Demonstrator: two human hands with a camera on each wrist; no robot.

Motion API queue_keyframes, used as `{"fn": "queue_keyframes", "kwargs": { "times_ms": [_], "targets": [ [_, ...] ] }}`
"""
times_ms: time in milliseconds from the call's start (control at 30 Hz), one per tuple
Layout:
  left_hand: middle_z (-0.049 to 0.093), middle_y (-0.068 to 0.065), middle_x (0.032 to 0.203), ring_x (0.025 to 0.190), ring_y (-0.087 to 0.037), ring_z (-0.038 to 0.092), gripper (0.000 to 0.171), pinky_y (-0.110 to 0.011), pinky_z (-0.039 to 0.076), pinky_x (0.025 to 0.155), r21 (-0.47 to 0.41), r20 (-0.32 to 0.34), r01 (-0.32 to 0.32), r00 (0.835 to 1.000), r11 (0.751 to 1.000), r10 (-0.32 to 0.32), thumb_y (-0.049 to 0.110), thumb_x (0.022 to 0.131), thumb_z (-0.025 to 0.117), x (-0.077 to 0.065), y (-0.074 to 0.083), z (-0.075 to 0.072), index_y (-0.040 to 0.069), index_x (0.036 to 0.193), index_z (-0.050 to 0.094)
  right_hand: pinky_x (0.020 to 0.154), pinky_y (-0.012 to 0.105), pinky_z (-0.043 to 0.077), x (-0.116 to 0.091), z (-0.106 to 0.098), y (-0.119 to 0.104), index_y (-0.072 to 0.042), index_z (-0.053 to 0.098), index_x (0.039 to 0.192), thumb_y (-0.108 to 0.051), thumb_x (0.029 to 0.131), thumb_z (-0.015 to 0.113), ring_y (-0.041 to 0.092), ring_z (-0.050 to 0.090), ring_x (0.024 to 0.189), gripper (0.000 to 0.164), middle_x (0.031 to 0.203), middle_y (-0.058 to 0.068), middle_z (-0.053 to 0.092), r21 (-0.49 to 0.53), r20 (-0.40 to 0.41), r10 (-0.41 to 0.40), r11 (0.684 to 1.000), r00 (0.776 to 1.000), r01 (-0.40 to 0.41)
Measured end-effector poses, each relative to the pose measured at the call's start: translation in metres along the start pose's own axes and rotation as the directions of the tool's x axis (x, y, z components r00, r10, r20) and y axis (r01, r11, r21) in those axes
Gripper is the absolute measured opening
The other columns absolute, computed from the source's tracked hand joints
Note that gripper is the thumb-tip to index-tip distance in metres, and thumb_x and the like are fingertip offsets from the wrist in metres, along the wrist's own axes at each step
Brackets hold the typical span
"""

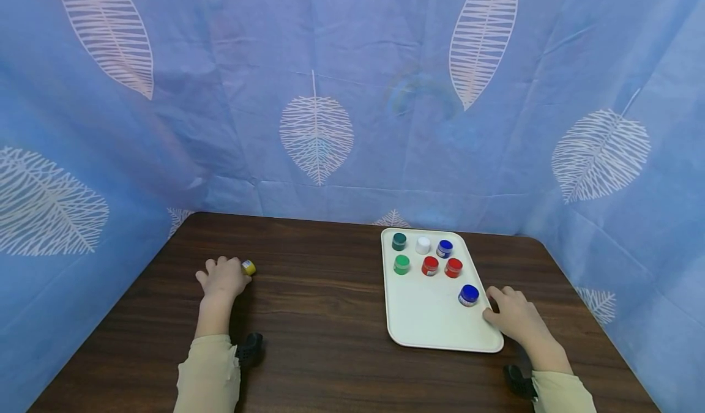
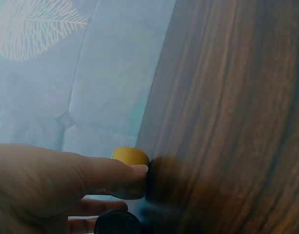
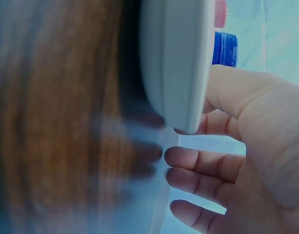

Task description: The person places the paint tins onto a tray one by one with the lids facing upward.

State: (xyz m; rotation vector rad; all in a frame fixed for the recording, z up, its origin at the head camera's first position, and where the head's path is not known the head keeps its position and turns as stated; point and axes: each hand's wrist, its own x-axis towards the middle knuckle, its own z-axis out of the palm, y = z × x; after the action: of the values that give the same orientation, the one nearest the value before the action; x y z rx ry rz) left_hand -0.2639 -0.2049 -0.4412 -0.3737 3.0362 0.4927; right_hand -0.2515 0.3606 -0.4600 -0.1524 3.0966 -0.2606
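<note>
On the left of the table, my left hand (image 1: 223, 277) pinches a small yellow paint jar (image 1: 249, 267). The left wrist view shows the thumb (image 2: 115, 173) across the jar's side below its yellow lid (image 2: 131, 155); the fingers behind it are partly hidden. At the right rim of a white tray (image 1: 426, 321), my right hand (image 1: 520, 315) grips the edge. Its thumb lies over the rim and the index finger is partly hidden behind the tray wall (image 3: 181, 63). Closest to that hand inside the tray stands a blue-lidded jar (image 1: 469, 295).
In the tray's far part stand a dark green jar (image 1: 399, 241), a white jar (image 1: 423, 245), another blue jar (image 1: 444, 248), a light green jar (image 1: 401, 264) and two red jars (image 1: 430, 266). A blue leaf-print curtain (image 1: 374, 144) hangs behind the brown wooden table (image 1: 314, 315).
</note>
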Motion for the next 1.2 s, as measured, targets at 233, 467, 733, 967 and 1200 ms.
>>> {"fn": "queue_keyframes", "kwargs": {
  "times_ms": [233, 467, 733, 967, 1200],
  "targets": [
    [0.053, -0.029, 0.113, 0.113, -0.051, 0.038, 0.038, -0.066, 0.028, 0.090, -0.030, -0.037, -0.019, 0.999, 0.999, 0.018, 0.022, 0.090, 0.070, 0.000, 0.000, 0.001, -0.003, 0.117, 0.062, 0.074, 0.060, 0.046, 0.000, 0.001, 0.001, -0.001, 0.059, 0.110, -0.020, 0.083, 0.064, 0.038, 0.054, 0.087, 0.033, 0.099, 0.024, 0.059, 0.003, -0.004, -0.009, 1.000, 1.000, 0.009],
    [0.057, -0.027, 0.108, 0.109, -0.049, 0.043, 0.031, -0.066, 0.029, 0.089, -0.055, -0.086, -0.049, 0.995, 0.997, 0.044, 0.024, 0.090, 0.070, 0.000, 0.004, 0.000, -0.001, 0.107, 0.065, 0.072, 0.059, 0.046, 0.000, 0.002, 0.002, -0.001, 0.059, 0.110, -0.020, 0.083, 0.063, 0.038, 0.055, 0.086, 0.033, 0.098, 0.024, 0.059, -0.003, -0.018, -0.018, 1.000, 1.000, 0.017],
    [0.062, -0.024, 0.109, 0.104, -0.044, 0.050, 0.037, -0.063, 0.031, 0.088, -0.047, -0.123, -0.083, 0.989, 0.995, 0.077, 0.026, 0.089, 0.071, 0.002, 0.016, 0.004, -0.001, 0.112, 0.062, 0.072, 0.060, 0.046, 0.000, 0.001, 0.001, -0.001, 0.059, 0.110, -0.020, 0.083, 0.063, 0.037, 0.054, 0.085, 0.034, 0.098, 0.024, 0.059, 0.000, -0.015, -0.013, 1.000, 1.000, 0.013],
    [0.063, -0.021, 0.108, 0.101, -0.041, 0.052, 0.042, -0.061, 0.031, 0.087, -0.054, -0.163, -0.120, 0.981, 0.991, 0.109, 0.028, 0.088, 0.073, 0.000, 0.032, 0.005, 0.001, 0.117, 0.062, 0.072, 0.058, 0.046, 0.000, 0.000, 0.000, -0.001, 0.058, 0.109, -0.020, 0.083, 0.063, 0.036, 0.054, 0.084, 0.033, 0.096, 0.022, 0.059, -0.001, -0.010, -0.007, 1.000, 1.000, 0.007],
    [0.063, -0.018, 0.106, 0.097, -0.037, 0.053, 0.041, -0.058, 0.032, 0.085, -0.060, -0.197, -0.163, 0.969, 0.985, 0.149, 0.030, 0.086, 0.074, -0.003, 0.047, 0.009, 0.002, 0.114, 0.063, 0.071, 0.057, 0.046, 0.001, -0.001, -0.001, -0.001, 0.058, 0.108, -0.019, 0.083, 0.064, 0.036, 0.053, 0.084, 0.031, 0.096, 0.022, 0.059, -0.010, -0.010, -0.002, 1.000, 1.000, 0.001]
  ]
}}
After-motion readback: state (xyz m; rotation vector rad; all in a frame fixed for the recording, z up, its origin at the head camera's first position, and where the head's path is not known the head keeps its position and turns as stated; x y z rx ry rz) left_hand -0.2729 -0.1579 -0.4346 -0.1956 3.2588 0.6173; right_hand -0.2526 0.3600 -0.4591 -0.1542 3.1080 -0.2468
